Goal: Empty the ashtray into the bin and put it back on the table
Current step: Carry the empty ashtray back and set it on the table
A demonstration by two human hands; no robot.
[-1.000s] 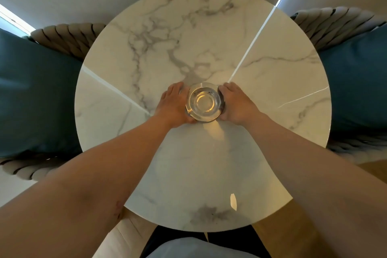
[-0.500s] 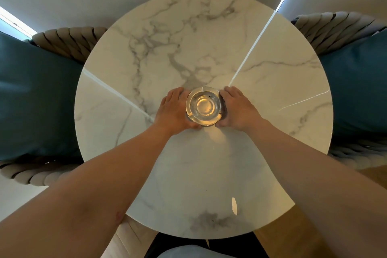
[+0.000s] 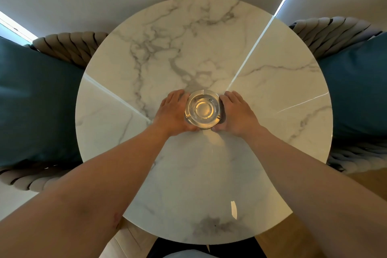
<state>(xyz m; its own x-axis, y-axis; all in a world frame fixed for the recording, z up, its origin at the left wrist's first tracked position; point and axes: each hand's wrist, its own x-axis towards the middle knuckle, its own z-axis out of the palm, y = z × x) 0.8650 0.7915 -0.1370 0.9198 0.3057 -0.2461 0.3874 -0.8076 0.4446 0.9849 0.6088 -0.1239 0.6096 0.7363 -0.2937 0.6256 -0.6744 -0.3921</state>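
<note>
both hands cupping the glass ashtray at the middle of the table

since a second ago my hands and the ashtray are sitting a little lower in the view while keeping the same hold, so it is mostly my head that is shifting; the far edge of the table is now showing more wall behind it

i am reaching both bare forearms across the round marble table (image 3: 261,94), looking straight down on it. my left hand (image 3: 173,112) is curling around the left side of the clear glass ashtray (image 3: 202,109), fingers wrapping its far rim and thumb pressing near its front edge. my right hand (image 3: 236,114) is doing the same on the right side, fingers lying along the rim and thumb tucking in at the front. both hands are closing on the ashtray, touching its wall

the ashtray is sitting upright near the table's centre, its bowl looking clear with only a few tiny dark specks; whether it is resting on the marble or lifting just off it, i cannot tell. a warm glow is falling on the marble just in front of it

a blue cushion (image 3: 35,102) on a woven chair is lying at my left, and another blue cushion (image 3: 356,90) at my right
</note>
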